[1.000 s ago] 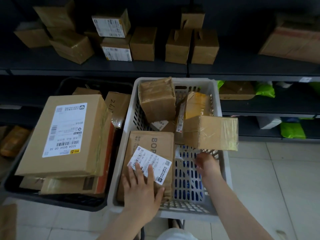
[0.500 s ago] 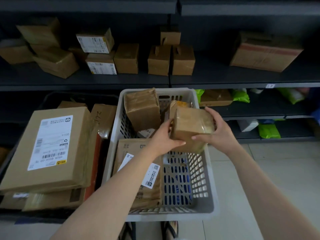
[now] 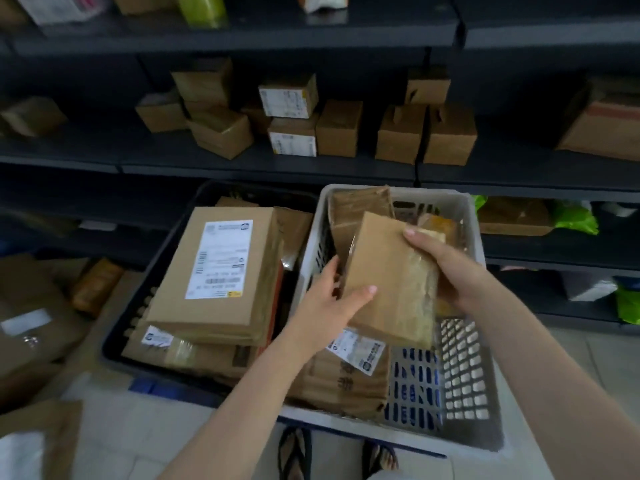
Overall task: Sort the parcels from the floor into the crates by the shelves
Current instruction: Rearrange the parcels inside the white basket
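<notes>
Both my hands hold one taped brown parcel tilted above the grey plastic crate. My left hand grips its lower left edge, thumb on the top face. Along the parcel's right side my right hand grips it, thumb over the upper corner. Under it in the crate lies a flat labelled box, and another taped parcel leans at the back. The black crate to the left carries a large flat labelled box on a stack.
Dark shelves behind the crates hold several small cartons; lower shelves at the right hold green bags. More parcels lie on the floor at the left. My sandalled feet stand just before the grey crate.
The view has risen and pulled back. The parcel has turned in my hands, its long face up now. My left hand has slid lower along its left edge.
</notes>
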